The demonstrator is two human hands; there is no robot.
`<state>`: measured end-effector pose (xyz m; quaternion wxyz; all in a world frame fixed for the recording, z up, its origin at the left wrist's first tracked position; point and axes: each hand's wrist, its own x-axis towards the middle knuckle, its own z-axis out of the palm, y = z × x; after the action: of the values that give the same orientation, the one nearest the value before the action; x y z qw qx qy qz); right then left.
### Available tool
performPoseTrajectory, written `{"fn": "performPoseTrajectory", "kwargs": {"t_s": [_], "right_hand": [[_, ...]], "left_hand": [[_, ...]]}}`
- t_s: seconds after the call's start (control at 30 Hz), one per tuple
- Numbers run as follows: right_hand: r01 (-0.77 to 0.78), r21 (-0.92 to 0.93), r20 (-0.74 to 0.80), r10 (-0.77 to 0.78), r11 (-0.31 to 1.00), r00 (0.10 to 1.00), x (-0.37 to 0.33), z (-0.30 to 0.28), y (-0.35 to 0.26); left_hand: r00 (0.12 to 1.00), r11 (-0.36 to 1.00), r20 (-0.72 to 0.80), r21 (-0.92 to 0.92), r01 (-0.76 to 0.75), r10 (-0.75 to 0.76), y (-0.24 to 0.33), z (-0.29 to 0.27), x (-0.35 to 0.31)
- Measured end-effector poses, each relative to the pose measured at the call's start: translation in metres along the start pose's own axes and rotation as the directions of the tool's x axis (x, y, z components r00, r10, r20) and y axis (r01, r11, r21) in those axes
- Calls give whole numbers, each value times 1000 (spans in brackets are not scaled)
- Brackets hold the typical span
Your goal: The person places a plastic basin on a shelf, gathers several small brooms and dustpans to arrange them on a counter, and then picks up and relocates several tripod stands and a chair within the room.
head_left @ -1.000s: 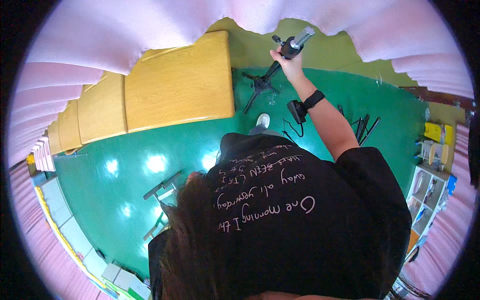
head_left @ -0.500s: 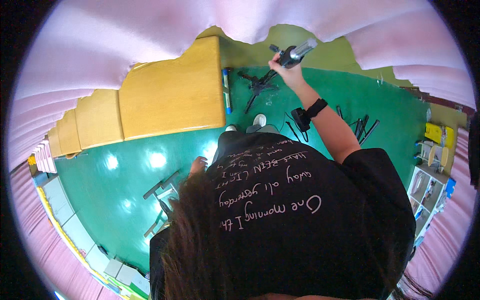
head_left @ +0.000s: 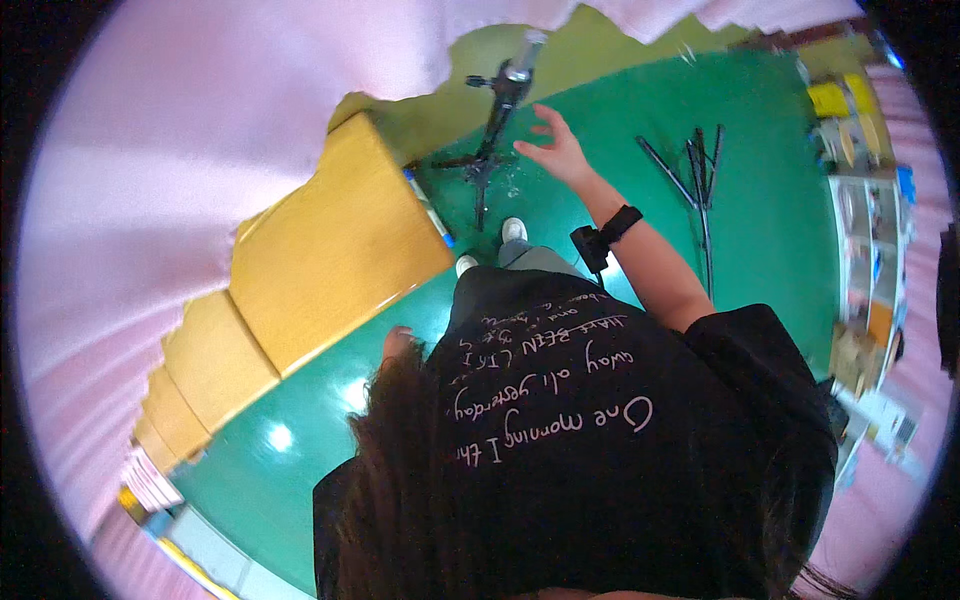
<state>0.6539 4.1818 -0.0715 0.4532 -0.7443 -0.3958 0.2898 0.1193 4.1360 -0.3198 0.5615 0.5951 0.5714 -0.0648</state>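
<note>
A black upright stand (head_left: 494, 125) with splayed floor legs, a side knob and a clear tube-like top rises ahead of me. Just right of its pole is my right hand (head_left: 556, 150), fingers spread and holding nothing; a small gap separates them from the pole. A black band with a small box (head_left: 605, 237) is strapped to that wrist. My left hand (head_left: 398, 345) hangs low at my left side, partly covered by hair, so its fingers cannot be made out clearly.
Yellow padded mats or tables (head_left: 330, 250) run along the left. Another black stand with spread legs (head_left: 703, 185) is on the green floor to the right. White shelves (head_left: 868, 240) line the far right. Pink curtain (head_left: 250, 80) hangs around the edge.
My right hand has let go of the stand and drawn back from it, fingers opening. The stand now stands upright on its own. The view has turned, bringing the other stand fully into sight.
</note>
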Motion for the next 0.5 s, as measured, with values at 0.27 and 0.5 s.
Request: {"fn": "performPoseTrajectory", "kwargs": {"t_s": [0.27, 0.5], "right_hand": [[-306, -24, -118, 301, 952, 946, -125, -76, 45], [-531, 212, -185, 568, 820, 802, -252, -167, 101]], "left_hand": [[978, 942, 189, 304, -144, 88, 12, -18, 26], [882, 789, 458, 500, -357, 109, 132, 33, 70]]}}
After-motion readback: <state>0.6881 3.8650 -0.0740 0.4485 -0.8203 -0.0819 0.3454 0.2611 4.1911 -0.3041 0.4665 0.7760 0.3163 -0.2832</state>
